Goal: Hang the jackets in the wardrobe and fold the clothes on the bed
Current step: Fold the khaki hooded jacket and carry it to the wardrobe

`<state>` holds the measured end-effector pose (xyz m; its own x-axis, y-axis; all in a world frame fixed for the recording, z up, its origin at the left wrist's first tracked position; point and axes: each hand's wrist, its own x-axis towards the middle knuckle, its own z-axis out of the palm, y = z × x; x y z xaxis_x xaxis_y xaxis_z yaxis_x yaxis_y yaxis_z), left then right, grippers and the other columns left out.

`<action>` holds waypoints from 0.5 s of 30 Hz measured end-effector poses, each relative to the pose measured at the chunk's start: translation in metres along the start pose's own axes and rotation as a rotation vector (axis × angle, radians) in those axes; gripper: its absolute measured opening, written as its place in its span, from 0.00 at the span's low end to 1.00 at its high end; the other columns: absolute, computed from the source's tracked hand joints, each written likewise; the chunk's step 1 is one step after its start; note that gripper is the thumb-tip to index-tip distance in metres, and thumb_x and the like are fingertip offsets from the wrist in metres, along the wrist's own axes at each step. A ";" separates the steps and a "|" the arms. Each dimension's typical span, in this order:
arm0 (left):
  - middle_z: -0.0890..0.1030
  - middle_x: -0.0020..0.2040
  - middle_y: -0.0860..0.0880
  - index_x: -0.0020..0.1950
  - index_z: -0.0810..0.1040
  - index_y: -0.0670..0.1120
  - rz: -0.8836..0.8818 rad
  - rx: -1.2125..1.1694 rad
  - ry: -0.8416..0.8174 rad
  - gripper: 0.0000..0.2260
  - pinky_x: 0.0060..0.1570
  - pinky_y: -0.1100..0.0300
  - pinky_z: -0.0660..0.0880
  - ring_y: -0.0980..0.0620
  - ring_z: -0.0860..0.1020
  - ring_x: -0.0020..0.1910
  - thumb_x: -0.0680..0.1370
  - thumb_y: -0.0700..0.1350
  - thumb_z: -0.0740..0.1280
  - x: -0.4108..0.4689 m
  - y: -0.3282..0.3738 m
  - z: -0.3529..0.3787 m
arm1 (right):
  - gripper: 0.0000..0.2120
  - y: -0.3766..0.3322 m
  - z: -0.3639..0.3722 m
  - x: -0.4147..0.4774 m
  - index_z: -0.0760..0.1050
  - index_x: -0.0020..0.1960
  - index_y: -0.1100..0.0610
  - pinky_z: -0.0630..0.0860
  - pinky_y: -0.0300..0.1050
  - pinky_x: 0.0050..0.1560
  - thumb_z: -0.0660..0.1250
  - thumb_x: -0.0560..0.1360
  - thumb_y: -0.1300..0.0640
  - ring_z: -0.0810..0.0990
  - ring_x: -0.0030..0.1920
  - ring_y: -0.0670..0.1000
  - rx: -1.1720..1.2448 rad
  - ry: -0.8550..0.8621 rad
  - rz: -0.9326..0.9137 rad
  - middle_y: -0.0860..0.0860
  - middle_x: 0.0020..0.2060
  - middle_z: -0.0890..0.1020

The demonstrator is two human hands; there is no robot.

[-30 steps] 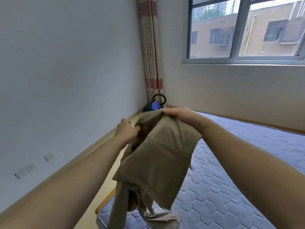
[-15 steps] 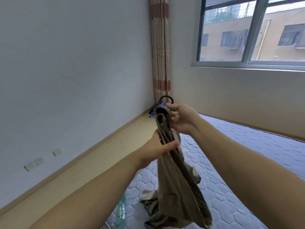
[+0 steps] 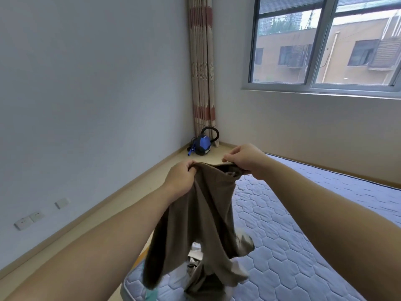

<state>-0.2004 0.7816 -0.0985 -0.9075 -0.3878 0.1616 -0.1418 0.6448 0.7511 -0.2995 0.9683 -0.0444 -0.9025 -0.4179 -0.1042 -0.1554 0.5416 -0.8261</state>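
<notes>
A tan-brown garment point(image 3: 206, 216) hangs in the air over the near corner of the bed point(image 3: 303, 224). My left hand point(image 3: 180, 179) grips its top edge on the left. My right hand point(image 3: 247, 158) pinches the same edge on the right, so the top is stretched open between them. The lower part droops down and its ends touch the mattress. Some pale cloth point(image 3: 195, 255) lies under it on the bed, mostly hidden.
The mattress has a light blue quilted cover and reaches to the right. A blue and black vacuum cleaner point(image 3: 202, 144) stands on the floor in the corner below the curtain point(image 3: 201, 68). A window point(image 3: 325, 42) is at the upper right. Wall sockets point(image 3: 29, 219) sit low on the left wall.
My hands have moved apart: the left one went from the bunched middle of the garment up to its top edge, and the top now spreads open between both hands.
</notes>
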 end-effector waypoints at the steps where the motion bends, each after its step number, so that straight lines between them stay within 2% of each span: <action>1: 0.83 0.53 0.54 0.59 0.81 0.54 0.031 0.013 -0.002 0.10 0.57 0.53 0.76 0.52 0.79 0.53 0.85 0.46 0.60 0.001 0.003 -0.001 | 0.13 0.000 0.001 -0.002 0.85 0.48 0.55 0.74 0.41 0.33 0.69 0.79 0.46 0.76 0.36 0.51 -0.013 -0.004 -0.006 0.54 0.38 0.82; 3: 0.82 0.54 0.53 0.59 0.81 0.53 0.092 0.043 0.004 0.10 0.57 0.55 0.75 0.52 0.78 0.53 0.84 0.45 0.61 0.001 0.009 -0.003 | 0.15 -0.002 0.004 -0.007 0.84 0.53 0.53 0.79 0.44 0.43 0.71 0.77 0.42 0.81 0.44 0.51 0.053 -0.098 0.001 0.53 0.45 0.84; 5: 0.82 0.51 0.54 0.57 0.81 0.53 0.132 0.072 0.000 0.09 0.57 0.56 0.75 0.53 0.78 0.51 0.84 0.45 0.61 0.001 0.012 -0.003 | 0.21 -0.001 0.010 -0.010 0.80 0.63 0.54 0.82 0.48 0.51 0.77 0.72 0.49 0.82 0.52 0.53 0.072 -0.212 -0.005 0.53 0.52 0.84; 7: 0.81 0.50 0.55 0.55 0.80 0.54 0.150 0.106 0.000 0.08 0.56 0.57 0.75 0.55 0.77 0.49 0.84 0.45 0.62 0.000 0.014 -0.003 | 0.26 -0.002 0.019 -0.013 0.76 0.67 0.57 0.82 0.49 0.53 0.78 0.71 0.57 0.82 0.55 0.54 -0.018 -0.190 -0.017 0.54 0.54 0.82; 9: 0.81 0.50 0.55 0.55 0.80 0.54 0.151 0.134 0.005 0.08 0.55 0.58 0.75 0.55 0.77 0.49 0.84 0.45 0.62 -0.001 0.014 -0.004 | 0.26 -0.002 0.025 -0.011 0.75 0.68 0.60 0.81 0.48 0.56 0.75 0.72 0.61 0.80 0.56 0.55 -0.124 -0.096 -0.018 0.54 0.55 0.80; 12: 0.81 0.49 0.53 0.55 0.80 0.50 0.144 0.134 0.007 0.08 0.51 0.59 0.74 0.53 0.77 0.49 0.84 0.45 0.62 -0.004 0.012 -0.005 | 0.24 0.001 0.028 -0.009 0.77 0.65 0.67 0.81 0.48 0.57 0.71 0.69 0.69 0.81 0.53 0.57 -0.103 -0.101 0.081 0.58 0.52 0.81; 14: 0.82 0.49 0.52 0.55 0.81 0.49 0.138 0.122 0.021 0.08 0.52 0.56 0.75 0.52 0.78 0.49 0.84 0.45 0.62 -0.006 0.013 -0.007 | 0.17 0.003 0.033 -0.011 0.81 0.58 0.66 0.83 0.52 0.56 0.69 0.69 0.68 0.83 0.53 0.59 -0.149 -0.093 0.130 0.61 0.52 0.83; 15: 0.83 0.49 0.52 0.55 0.81 0.49 0.133 0.118 0.031 0.09 0.52 0.55 0.76 0.52 0.79 0.49 0.84 0.46 0.62 -0.006 0.014 -0.007 | 0.11 0.003 0.034 -0.014 0.81 0.53 0.66 0.84 0.52 0.52 0.69 0.71 0.66 0.84 0.51 0.59 -0.196 -0.067 0.147 0.61 0.50 0.84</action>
<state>-0.1940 0.7881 -0.0846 -0.9090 -0.3131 0.2752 -0.0686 0.7636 0.6420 -0.2738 0.9510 -0.0647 -0.8934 -0.3682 -0.2573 -0.1054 0.7286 -0.6767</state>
